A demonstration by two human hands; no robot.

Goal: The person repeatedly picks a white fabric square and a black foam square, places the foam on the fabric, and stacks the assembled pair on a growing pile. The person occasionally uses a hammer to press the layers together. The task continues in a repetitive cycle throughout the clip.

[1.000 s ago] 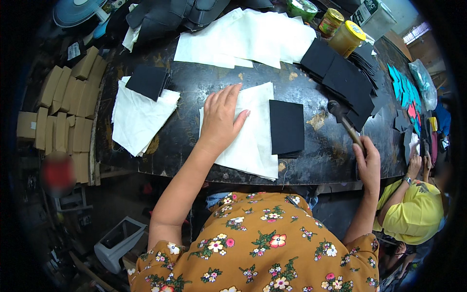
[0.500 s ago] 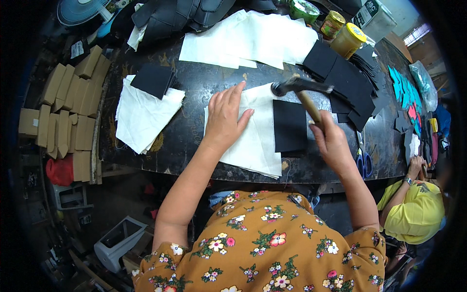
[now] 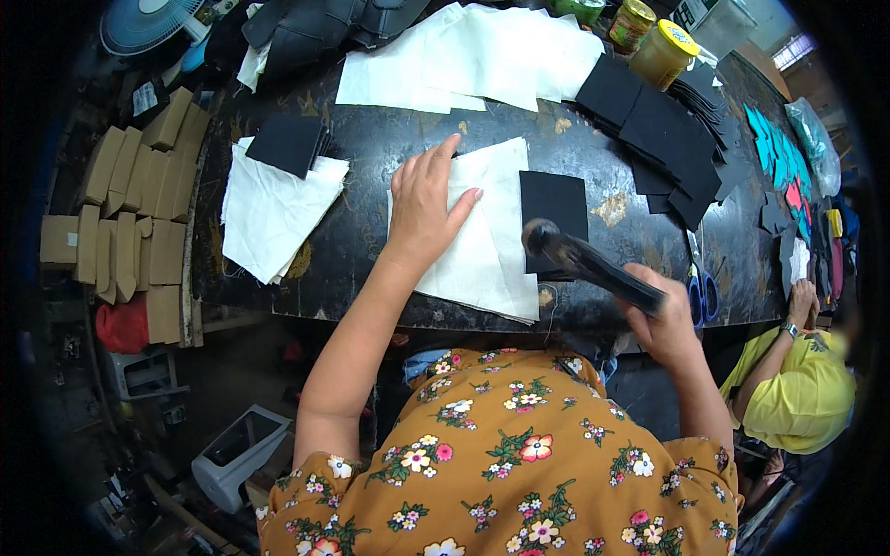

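My left hand (image 3: 428, 206) lies flat with fingers stretched out on a stack of white cloth pieces (image 3: 491, 250) in front of me. Along the stack's right edge sits a black rectangular piece (image 3: 554, 206), overlapping the cloth. My right hand (image 3: 664, 320) is closed round the handle of a hammer (image 3: 593, 262), raised over the lower right part of the black piece. The hammer's dark head hides most of its handle. To the right of the hammer lies a pair of scissors (image 3: 703, 295) with blue handles.
Black pieces (image 3: 649, 139) pile up at the right, near jars (image 3: 666, 54). White sheets (image 3: 473, 56) spread at the back. Another white stack (image 3: 273, 218) with black squares (image 3: 286, 144) lies left. Cardboard boxes (image 3: 139, 195) stand beyond the table; a person in yellow (image 3: 797, 385) works at right.
My right hand has brought the hammer nearer to me and slightly right, and its head has turned. My left hand stays on the white cloth.
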